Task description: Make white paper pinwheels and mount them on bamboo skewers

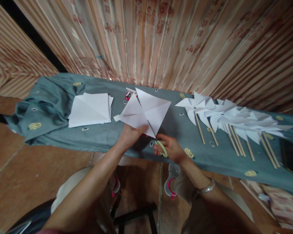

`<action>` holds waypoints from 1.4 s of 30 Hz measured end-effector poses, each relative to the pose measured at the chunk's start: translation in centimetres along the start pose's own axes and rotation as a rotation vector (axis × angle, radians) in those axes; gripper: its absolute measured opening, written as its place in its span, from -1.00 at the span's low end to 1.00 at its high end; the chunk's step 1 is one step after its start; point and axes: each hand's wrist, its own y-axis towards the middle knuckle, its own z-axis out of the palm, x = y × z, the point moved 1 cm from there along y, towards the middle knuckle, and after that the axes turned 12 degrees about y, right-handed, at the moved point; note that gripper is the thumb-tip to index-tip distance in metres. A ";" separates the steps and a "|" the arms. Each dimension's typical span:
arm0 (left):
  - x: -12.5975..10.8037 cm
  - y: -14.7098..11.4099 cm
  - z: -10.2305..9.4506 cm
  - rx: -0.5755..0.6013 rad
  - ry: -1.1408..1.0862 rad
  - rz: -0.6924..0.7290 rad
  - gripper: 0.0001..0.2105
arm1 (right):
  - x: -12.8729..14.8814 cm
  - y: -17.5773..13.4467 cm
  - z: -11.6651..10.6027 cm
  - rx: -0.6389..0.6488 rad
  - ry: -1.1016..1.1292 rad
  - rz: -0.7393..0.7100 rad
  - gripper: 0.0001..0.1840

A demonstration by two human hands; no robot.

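My left hand grips a square white sheet of paper by its near edge, thumb on top. Slits run inward from several of the sheet's corners. In my right hand is a pair of scissors with pale green handles, fingers closed around them. The scissors are at the sheet's near corner, where a slit runs toward the middle; the blades are mostly hidden by the paper. To the left lies a stack of white paper. Finished white paper pinwheels on wooden sticks lie overlapping at the right.
A grey-green cloth with pineapple prints covers the narrow table, bunched at the left end. Behind the sheet sits a small red package. A dark phone-like object rests at the right edge. Patterned curtains hang close behind the table.
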 end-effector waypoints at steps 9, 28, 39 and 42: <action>0.2 -0.4 0.5 0.059 0.004 -0.011 -0.66 | 0.5 -0.2 0.1 0.004 -0.006 0.011 -0.41; 0.4 -0.5 0.4 0.067 0.014 -0.007 -0.73 | 0.6 -0.1 0.1 -0.002 -0.021 0.024 -0.37; -0.7 -1.0 0.4 0.057 -0.029 -0.047 -0.75 | 0.6 -0.1 0.0 -0.003 -0.032 0.010 -0.45; -0.8 -1.0 0.5 0.049 -0.042 -0.053 -0.79 | 0.6 -0.1 0.0 -0.009 -0.039 0.008 -0.44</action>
